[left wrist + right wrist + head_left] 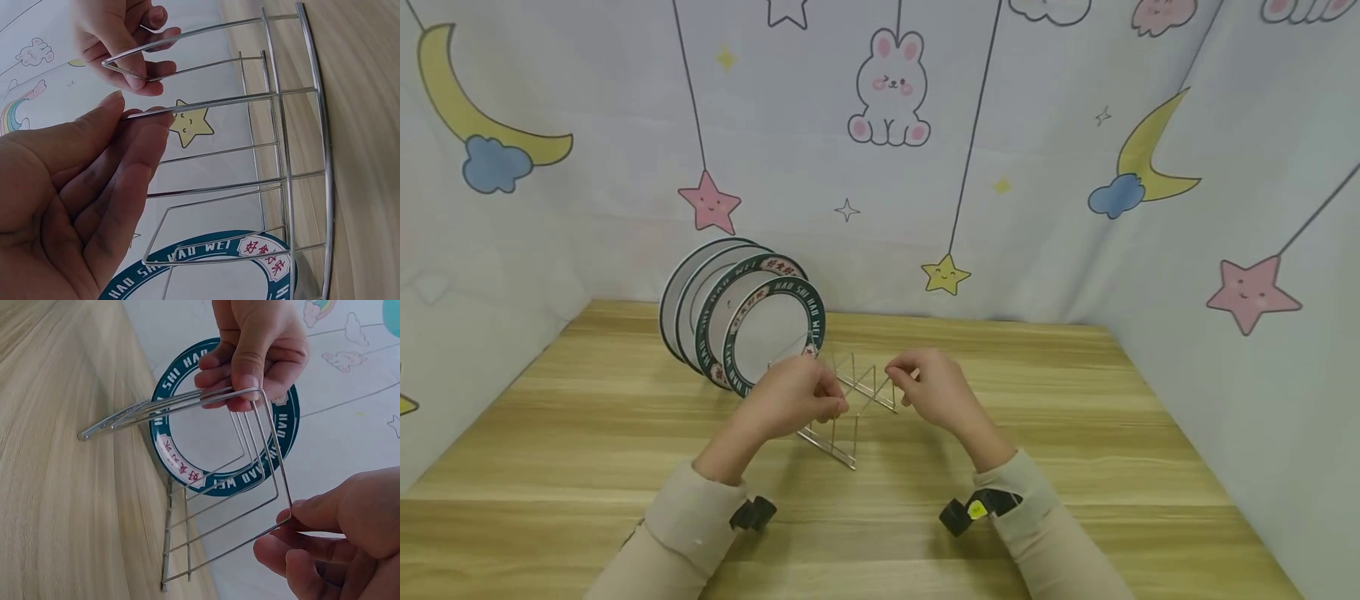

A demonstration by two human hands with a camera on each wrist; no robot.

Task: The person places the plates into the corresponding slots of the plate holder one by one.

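A silver wire dish rack [826, 447] stands on the table, its bent wire dividers rising from two base rails. Thumb and fingers of my left hand [793, 396] pinch the top of a divider on its left side; the left wrist view shows this wire [212, 103] between them. At the opposite upper corner, my right hand [936, 387] pinches the end divider [281, 469] between thumb and fingertip. Behind the left hand, several round plates [767, 333] with dark green lettered rims lean upright in a row. My left hand covers part of the rack's near side in the head view.
The wood-grain table [1075, 467] spreads to both sides and in front of the rack. A white cloth backdrop [820, 100] printed with stars, moons and a rabbit hangs behind and along the sides. Small black devices [957, 517] are strapped at both wrists.
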